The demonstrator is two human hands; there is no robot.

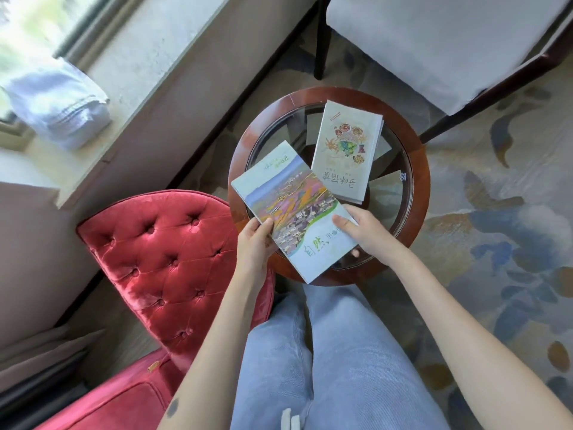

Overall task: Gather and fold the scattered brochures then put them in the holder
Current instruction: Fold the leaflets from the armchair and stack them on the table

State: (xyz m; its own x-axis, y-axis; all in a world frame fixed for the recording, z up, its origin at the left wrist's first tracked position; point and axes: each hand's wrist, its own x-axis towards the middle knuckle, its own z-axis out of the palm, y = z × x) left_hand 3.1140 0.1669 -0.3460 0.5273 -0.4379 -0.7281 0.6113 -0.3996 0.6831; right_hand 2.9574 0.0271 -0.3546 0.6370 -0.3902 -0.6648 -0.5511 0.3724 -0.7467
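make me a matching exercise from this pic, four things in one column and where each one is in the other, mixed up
Things:
1. landscape brochure
2. food brochure
3. folded towel
4. red tufted chair

Places:
A. on the window sill
B. lying flat on the round table
C. held by the left hand and right hand
D. beside the table, on the person's left

Pairs: 1-C, 2-B, 3-A, 4-D
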